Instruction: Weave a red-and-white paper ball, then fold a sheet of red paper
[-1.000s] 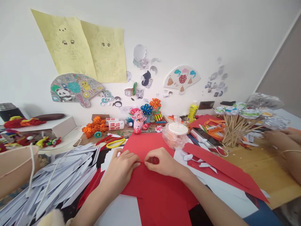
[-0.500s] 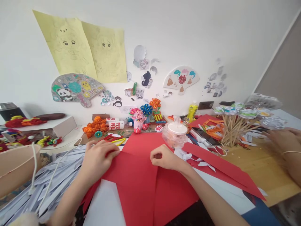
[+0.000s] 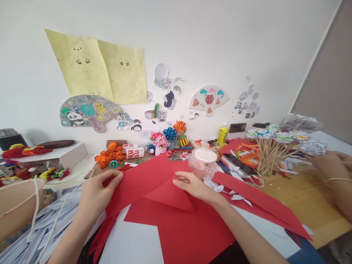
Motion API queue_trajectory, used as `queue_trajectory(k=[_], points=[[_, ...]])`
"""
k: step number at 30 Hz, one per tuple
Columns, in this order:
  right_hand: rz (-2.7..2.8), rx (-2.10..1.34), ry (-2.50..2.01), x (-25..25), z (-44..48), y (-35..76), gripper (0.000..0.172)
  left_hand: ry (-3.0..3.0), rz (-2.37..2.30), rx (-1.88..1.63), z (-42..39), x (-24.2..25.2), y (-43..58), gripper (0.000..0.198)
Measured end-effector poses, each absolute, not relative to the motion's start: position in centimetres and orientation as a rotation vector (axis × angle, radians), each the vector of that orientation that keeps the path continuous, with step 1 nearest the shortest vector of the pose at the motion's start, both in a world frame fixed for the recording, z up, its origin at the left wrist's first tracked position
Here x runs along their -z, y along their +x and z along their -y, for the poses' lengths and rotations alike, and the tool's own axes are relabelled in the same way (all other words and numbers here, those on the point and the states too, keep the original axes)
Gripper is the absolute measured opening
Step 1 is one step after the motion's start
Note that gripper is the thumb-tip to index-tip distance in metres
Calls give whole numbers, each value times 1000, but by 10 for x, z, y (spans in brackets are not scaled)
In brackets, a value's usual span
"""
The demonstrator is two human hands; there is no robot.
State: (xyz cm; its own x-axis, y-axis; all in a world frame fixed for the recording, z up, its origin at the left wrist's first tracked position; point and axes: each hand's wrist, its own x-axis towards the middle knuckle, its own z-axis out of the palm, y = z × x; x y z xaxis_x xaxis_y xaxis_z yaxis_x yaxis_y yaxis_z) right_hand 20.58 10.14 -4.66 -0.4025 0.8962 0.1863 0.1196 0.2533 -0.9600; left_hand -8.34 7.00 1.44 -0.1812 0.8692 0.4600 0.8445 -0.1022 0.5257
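A red paper sheet [image 3: 143,176] is tilted up off the stack, its near right part bent over into a pointed flap. My left hand [image 3: 100,192] pinches the sheet's left edge between thumb and fingers. At the flap's upper corner, my right hand [image 3: 196,186] has its fingers closed on the paper; the fingertips partly hide the grip. Under the raised sheet lies more red paper [image 3: 192,234], on top of white sheets [image 3: 132,238]. A clear lidded jar [image 3: 203,161] stands just beyond my right hand.
White paper strips [image 3: 60,220] are heaped at the left. Paper flowers on sticks [image 3: 271,154] stand at the right, near another person's hands [image 3: 330,168]. Small flower pots [image 3: 183,139], orange flowers [image 3: 111,156] and a yellow bottle [image 3: 222,135] line the back.
My left hand has lowered and shifted left, lifting the red sheet's edge. The sheet has turned and bent into a flap beneath my right hand. The view has tilted slightly upward.
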Motion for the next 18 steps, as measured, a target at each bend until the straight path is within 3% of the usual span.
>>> queue_trajectory(k=[5,11,15,18], points=[[1616,-1639,-599,38,-96,210,45,1882,-1901,-1090,-72,-11,-78,41],[1473,-1738,-562,35,-95,211,50,2516,-2146,-1046,-68,2,-56,43],[1467,-1733,-569,34,-95,211,46,2921,-1689,-815,-65,14,-38,63],[1474,-1721,-551,32,-94,212,48,2976,-1578,-745,-67,21,-37,60]])
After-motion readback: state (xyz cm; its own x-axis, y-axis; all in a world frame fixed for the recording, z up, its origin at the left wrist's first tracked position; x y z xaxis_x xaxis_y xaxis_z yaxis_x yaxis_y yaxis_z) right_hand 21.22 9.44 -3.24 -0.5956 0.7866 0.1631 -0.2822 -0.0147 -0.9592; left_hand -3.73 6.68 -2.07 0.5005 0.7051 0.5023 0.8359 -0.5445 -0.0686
